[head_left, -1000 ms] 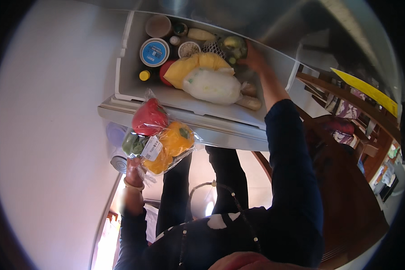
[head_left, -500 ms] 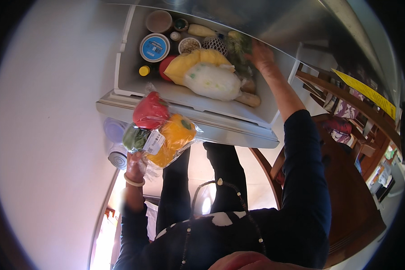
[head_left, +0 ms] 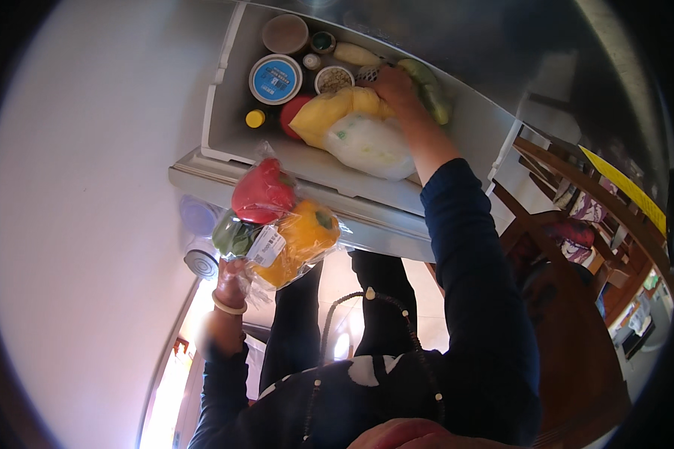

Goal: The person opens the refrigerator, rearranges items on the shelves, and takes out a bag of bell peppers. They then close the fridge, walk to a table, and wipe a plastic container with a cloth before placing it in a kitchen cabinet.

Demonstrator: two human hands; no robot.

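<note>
My left hand (head_left: 234,278) is closed on the lower left of a clear plastic bag of bell peppers (head_left: 307,230), red, orange and green, with a white label. The bag hangs in front of the open drawer (head_left: 445,206). Deep inside the drawer, my right hand (head_left: 398,86) reaches down by a round thing in white netting (head_left: 366,72); its fingers are partly hidden. Just below that hand lie a yellow bag (head_left: 314,118) and a whitish plastic bag (head_left: 371,146). A long green vegetable (head_left: 428,88) rests to its right.
The drawer's left side holds a blue-lidded tub (head_left: 275,79), a brown-lidded round container (head_left: 285,34), a yellow-capped bottle (head_left: 255,118) and a tub of pale pieces (head_left: 334,79). Wooden chairs (head_left: 569,314) stand at right. A white wall (head_left: 90,187) runs along the left.
My right hand has moved left inside the drawer, from the green vegetables to the netted thing. The bag of bell peppers stays in my left hand. The whole view has shifted slightly.
</note>
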